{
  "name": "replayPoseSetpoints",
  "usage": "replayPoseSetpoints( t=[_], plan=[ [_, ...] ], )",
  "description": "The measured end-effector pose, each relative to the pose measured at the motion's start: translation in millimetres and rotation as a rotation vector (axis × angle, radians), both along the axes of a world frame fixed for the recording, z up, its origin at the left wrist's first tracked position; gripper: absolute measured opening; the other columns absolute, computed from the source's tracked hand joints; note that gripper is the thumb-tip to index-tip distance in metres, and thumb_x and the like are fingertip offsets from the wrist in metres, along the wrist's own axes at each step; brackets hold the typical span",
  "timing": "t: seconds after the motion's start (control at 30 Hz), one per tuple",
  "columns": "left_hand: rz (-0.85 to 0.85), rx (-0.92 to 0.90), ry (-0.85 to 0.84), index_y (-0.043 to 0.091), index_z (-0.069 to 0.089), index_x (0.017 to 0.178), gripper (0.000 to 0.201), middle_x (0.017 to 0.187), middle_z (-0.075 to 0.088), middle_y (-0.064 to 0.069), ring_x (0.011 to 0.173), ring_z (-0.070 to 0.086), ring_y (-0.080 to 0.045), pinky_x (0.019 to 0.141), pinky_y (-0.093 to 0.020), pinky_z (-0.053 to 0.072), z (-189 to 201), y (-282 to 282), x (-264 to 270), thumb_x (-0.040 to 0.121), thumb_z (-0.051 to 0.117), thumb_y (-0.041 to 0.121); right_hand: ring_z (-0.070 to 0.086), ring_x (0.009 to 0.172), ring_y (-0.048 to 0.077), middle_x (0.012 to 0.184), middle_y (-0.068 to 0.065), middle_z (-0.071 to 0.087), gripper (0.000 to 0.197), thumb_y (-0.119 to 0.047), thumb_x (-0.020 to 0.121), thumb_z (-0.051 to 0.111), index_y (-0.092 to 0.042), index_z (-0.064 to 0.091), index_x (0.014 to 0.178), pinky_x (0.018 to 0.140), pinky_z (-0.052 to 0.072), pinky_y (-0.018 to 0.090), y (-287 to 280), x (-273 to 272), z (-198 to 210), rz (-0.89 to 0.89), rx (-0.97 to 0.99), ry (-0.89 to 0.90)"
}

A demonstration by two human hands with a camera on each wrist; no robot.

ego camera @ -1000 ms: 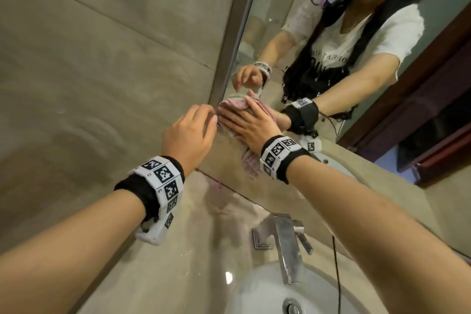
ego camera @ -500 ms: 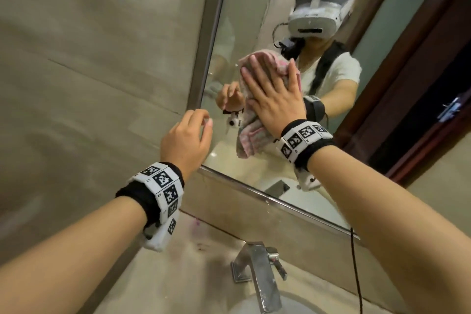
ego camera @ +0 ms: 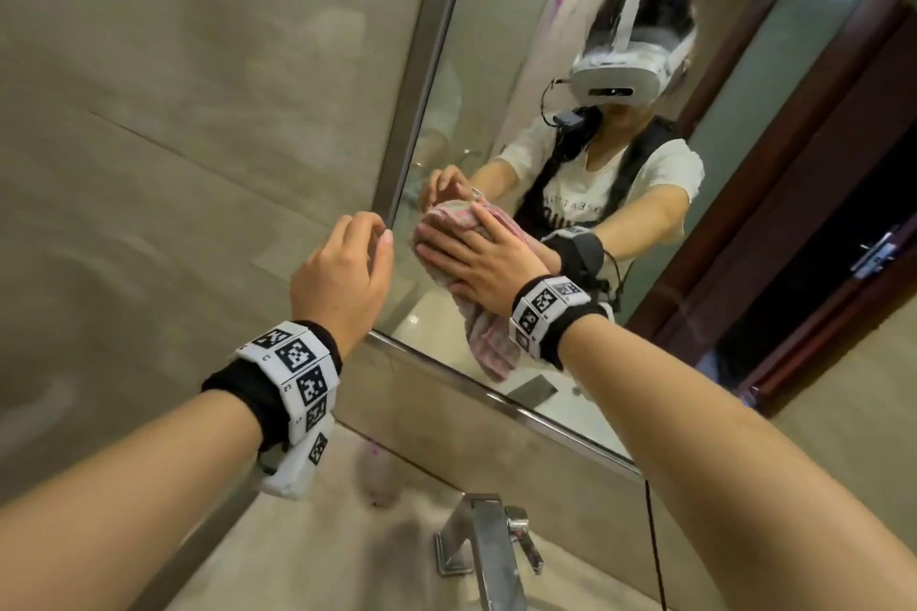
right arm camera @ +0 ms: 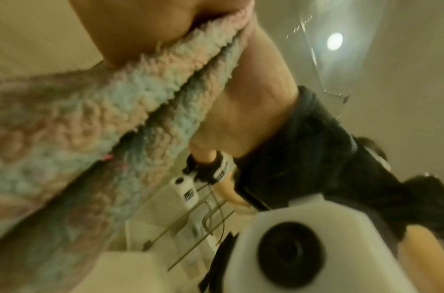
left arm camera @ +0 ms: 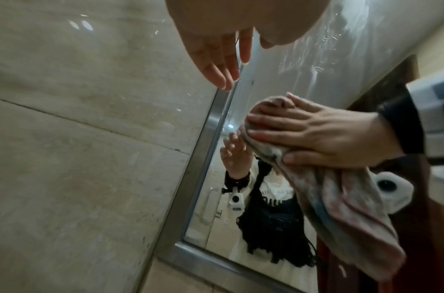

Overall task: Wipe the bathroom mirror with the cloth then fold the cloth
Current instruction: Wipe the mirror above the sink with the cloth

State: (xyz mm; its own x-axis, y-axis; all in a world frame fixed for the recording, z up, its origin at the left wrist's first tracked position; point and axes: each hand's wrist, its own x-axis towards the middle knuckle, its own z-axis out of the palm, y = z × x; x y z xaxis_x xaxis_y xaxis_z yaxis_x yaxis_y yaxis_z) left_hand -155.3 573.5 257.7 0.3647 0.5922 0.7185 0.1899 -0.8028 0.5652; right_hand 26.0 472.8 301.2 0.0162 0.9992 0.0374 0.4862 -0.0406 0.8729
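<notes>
The cloth is flat against the mirror, near its bottom left corner. The right hand presses it to the glass with straight, spread fingers. The rest of the cloth hangs down at 6 o'clock. At 9 o'clock from the cloth, the left hand is loose by the mirror's frame, holding nothing. A tap is down at 6 o'clock.

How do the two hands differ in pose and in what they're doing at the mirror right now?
The right hand lies flat, fingers straight, pressing the fluffy pink-and-blue cloth against the steel-framed mirror; the left hand holds nothing, fingers loosely curled, near the mirror's left frame. Both wear black wristbands with white marker tags.
</notes>
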Motion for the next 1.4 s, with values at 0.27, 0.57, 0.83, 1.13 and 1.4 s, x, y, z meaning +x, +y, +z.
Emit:
replayPoseSetpoints(
  t=[0.27,0.57,0.83,1.13,1.4],
  plan=[
    [-0.040,0.061,-0.052,0.009,0.060,0.102,0.038,0.096,0.065,-0.008,0.081,0.063,-0.030,0.060,-0.035,0.048,18,0,11,0.090,0.034,0.034,0.005,0.147,0.024,0.159,0.000,0.004,0.059,-0.048,0.096,0.018,-0.028,0.007,0.150,0.114,-0.007,0.051,23,-13,127,-0.004,0.249,0.028],
    [-0.208,0.097,0.294,0.012,0.015,0.149,0.058,0.157,0.013,-0.005,0.143,0.015,-0.022,0.115,-0.032,0.017,76,-21,66,0.097,0.038,0.025,0.024,0.143,0.012,0.153,-0.003,0.032,0.053,-0.023,0.100,0.029,-0.022,0.012,0.150,0.121,-0.001,0.039,5,-28,161,0.104,0.410,0.363],
    [-0.091,0.173,0.083,0.013,0.006,0.150,0.071,0.155,0.008,-0.014,0.143,0.010,-0.028,0.116,-0.035,0.014,118,-34,88,0.094,0.048,0.023,0.038,0.137,0.022,0.143,0.004,0.046,0.052,-0.012,0.096,0.033,-0.021,0.025,0.147,0.121,0.003,0.037,-7,-19,174,0.131,0.594,0.589],
    [-0.075,0.132,0.120,0.012,-0.011,0.148,0.071,0.151,-0.015,-0.030,0.142,-0.011,-0.042,0.117,-0.049,0.000,143,-34,124,0.094,0.018,0.048,0.056,0.118,0.024,0.128,0.010,0.060,0.035,-0.022,0.096,0.042,-0.009,0.056,0.126,0.106,0.040,0.039,-39,-24,194,0.383,1.008,0.513],
    [-0.002,0.294,0.128,0.019,-0.007,0.149,0.074,0.152,-0.018,-0.026,0.140,-0.013,-0.045,0.113,-0.055,-0.002,169,-22,133,0.092,0.022,0.057,-0.007,0.146,0.024,0.159,0.009,-0.006,0.067,-0.056,0.093,0.003,-0.021,-0.002,0.150,0.114,-0.017,0.042,-101,29,190,-0.203,0.943,0.066]
  ],
)
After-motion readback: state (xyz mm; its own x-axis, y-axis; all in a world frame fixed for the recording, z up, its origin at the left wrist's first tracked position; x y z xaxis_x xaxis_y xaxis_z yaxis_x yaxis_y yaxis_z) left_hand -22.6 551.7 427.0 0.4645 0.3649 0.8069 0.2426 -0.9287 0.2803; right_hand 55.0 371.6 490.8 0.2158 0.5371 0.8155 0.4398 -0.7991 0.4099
